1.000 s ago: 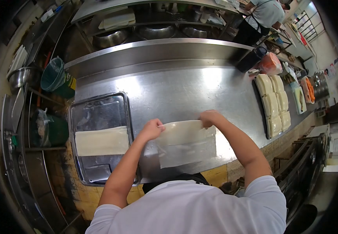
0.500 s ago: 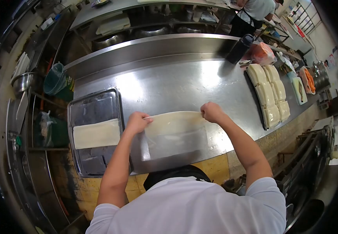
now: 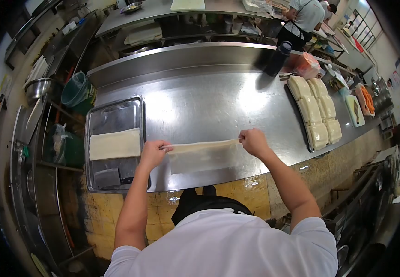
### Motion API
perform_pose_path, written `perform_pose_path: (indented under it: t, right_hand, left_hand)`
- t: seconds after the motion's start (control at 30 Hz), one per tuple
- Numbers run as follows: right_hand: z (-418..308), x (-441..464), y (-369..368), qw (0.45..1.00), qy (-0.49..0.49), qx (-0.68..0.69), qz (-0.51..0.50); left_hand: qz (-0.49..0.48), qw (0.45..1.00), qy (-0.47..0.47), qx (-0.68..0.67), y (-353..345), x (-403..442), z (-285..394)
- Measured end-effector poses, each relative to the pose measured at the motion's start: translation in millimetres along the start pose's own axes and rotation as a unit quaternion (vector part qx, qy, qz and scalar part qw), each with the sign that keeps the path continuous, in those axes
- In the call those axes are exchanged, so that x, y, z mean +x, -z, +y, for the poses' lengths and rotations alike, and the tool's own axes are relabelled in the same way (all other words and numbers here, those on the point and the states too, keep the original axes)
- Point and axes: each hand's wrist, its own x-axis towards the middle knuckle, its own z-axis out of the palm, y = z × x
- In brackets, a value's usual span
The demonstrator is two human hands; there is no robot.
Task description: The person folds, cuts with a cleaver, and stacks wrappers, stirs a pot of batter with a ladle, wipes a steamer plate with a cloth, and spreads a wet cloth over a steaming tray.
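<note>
At left of frame I record a pale dough sheet [image 3: 114,144] lying in the metal tray [image 3: 115,109]. At centre, left hand [image 3: 153,154] and right hand [image 3: 254,141] pinch opposite upper corners of a thin translucent sheet [image 3: 204,159] above the steel table [image 3: 194,101].

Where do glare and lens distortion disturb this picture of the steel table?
Head view: two white glare patches wash out the steel table beyond the left hand and right hand; distortion bows its back rim; corners go black; below the pale sheet, detail is faint.
</note>
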Motion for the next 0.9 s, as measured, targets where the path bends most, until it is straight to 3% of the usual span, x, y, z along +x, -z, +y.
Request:
perform_pose_path:
  t: [0.2, 0.27, 0.37, 0.53, 0.6, 0.83, 0.9]
  right_hand:
    - [9.8, -76.8, -48.4, 0.999, 0.014, 0.025, 0.020]
    - [15.1, -103.3, -62.5, 0.997, 0.015, -0.014, -0.071]
    - [16.2, -114.9, -69.4, 0.999, 0.012, -0.011, -0.036]
    - [-18.3, -70.3, -64.1, 0.999, 0.019, 0.039, 0.016]
    - [-52.1, -43.5, -61.5, 0.998, 0.016, 0.063, -0.007]
    - [-162.7, 38.7, -123.9, 0.983, 0.104, 0.098, -0.116]
    - [-184.1, 49.2, -138.0, 0.980, 0.127, 0.062, -0.142]
  left_hand:
    - [-0.028, 0.998, -0.007, 0.058, -28.3, -65.8, -33.1]
    - [-0.061, 0.996, -0.003, 0.058, -38.6, -88.7, -43.2]
    - [-0.033, 0.999, 0.011, 0.026, -40.2, -104.1, -53.4]
    - [0.089, 0.994, -0.031, 0.051, -30.6, -97.2, -49.6]
    - [0.130, 0.988, -0.066, 0.057, -29.6, -84.8, -54.3]
    - [0.154, 0.985, 0.068, 0.019, -32.5, -55.6, -34.6]
    - [0.149, 0.987, 0.059, 0.030, -43.4, -47.9, -49.5]
